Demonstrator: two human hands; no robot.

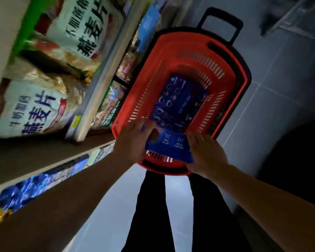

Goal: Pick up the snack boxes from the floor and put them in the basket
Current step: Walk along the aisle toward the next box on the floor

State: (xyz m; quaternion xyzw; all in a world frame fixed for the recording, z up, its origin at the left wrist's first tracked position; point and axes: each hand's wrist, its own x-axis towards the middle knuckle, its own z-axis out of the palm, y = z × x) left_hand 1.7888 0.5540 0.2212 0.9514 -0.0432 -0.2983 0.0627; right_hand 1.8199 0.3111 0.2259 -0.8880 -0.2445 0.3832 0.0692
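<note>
Now over the near rim of a red basket [231, 82], centre frame: blue snack box [168, 145] gripped between left hand [133, 140] and right hand [205, 153], more boxes [180, 104] already inside. Risk: catching the rim, tipping out onto the floor tiles [280, 88].

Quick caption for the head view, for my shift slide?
Both hands lower a blue snack box into the red basket, onto boxes already inside.

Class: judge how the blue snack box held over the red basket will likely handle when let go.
The blue snack box keeps flat faces between both hands, so probably stiff. Flat sides suggest it won't roll, likely settling on the boxes already in the red basket.
</note>
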